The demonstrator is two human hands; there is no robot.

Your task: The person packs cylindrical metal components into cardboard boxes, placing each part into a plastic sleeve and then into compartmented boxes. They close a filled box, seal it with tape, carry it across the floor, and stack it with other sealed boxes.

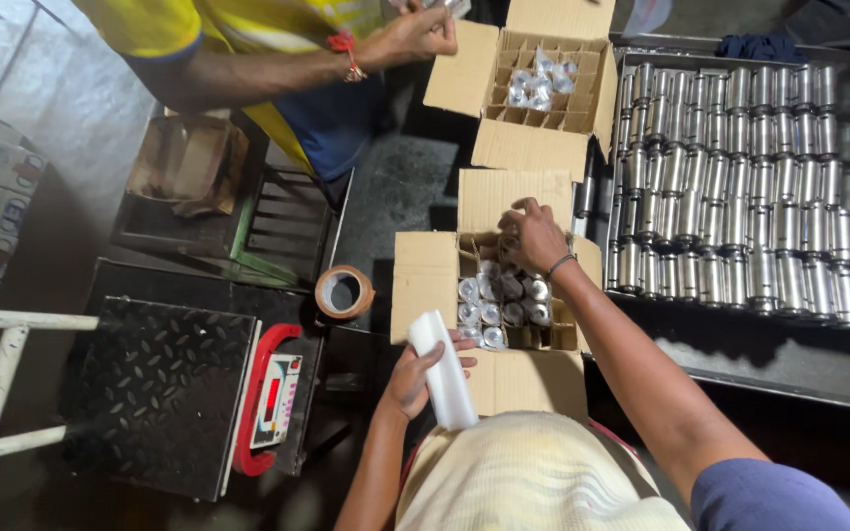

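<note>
A tape roll (pixel 344 292) lies beside a platform scale (pixel 164 393), near a tray of metal cylinders (pixel 740 187).

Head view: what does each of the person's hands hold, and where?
Left hand grips a white foam-like roll around its lower half. Right hand reaches into the open cardboard box; any hold is hidden.

The person wears a short blue-grey sleeve (pixel 769 492) on the right arm. A thin dark bangle (pixel 561 264) circles the right wrist. The left forearm (pixel 371 472) is bare.

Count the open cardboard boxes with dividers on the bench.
2. The near box sits under the right hand; the far box sits beyond it, near the other person's hand. None looks hidden.
</note>
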